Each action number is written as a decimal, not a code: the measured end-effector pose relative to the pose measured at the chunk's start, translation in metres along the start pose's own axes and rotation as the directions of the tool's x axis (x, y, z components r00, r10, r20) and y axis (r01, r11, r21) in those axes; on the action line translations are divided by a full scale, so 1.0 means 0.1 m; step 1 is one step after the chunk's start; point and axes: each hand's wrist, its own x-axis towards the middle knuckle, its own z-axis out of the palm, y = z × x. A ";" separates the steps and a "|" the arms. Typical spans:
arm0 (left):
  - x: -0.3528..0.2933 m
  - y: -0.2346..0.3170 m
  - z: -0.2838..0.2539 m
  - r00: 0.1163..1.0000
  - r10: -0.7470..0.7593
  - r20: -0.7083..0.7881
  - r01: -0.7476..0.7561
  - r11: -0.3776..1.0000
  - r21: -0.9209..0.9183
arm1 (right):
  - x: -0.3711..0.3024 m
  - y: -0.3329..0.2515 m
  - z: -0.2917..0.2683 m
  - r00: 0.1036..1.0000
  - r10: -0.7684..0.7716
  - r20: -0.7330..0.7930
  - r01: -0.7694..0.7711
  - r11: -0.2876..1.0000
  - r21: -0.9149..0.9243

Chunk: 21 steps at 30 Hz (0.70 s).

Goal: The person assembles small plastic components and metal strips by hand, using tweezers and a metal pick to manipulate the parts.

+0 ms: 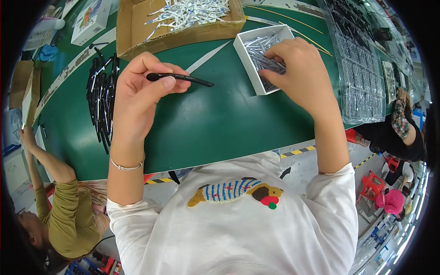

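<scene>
My left hand (pixel 142 89) pinches a slim black stick (pixel 198 80) between thumb and fingers. One end of the stick is thick and rounded, and its thinner end points right above the table. Reaching into a small white box (pixel 250 68), my right hand (pixel 302 68) has its thumb and fingers apart among many thin silver pieces (pixel 257 46). Part of the box's contents is hidden under that hand. To the left of my left forearm lies a pile of similar black sticks (pixel 101 98), some with silvery parts.
A cardboard box (pixel 181 42) of white strips stands at the far side of the green table (pixel 220 133). Thin wooden sticks (pixel 293 19) lie beyond the white box. Clear compartment trays (pixel 362 91) line the right. Other people sit at left and right.
</scene>
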 end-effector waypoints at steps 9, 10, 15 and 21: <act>0.00 -0.01 0.06 0.999 0.002 -0.036 -0.001 1.000 0.023 | 0.20 0.15 0.12 0.992 0.099 -0.076 -0.094 0.993 0.073; -0.01 -0.02 0.07 0.999 0.003 -0.038 -0.002 1.000 0.025 | 0.22 0.16 0.09 0.990 0.110 -0.088 -0.096 0.984 0.153; -0.04 -0.05 0.14 0.995 0.052 -0.089 -0.052 0.999 0.001 | 0.23 0.27 -0.14 0.966 0.259 0.015 -0.243 0.883 0.401; -0.07 -0.08 0.19 0.994 0.074 -0.080 -0.072 0.997 0.022 | 0.28 0.30 -0.24 0.972 0.204 0.117 -0.234 0.874 0.426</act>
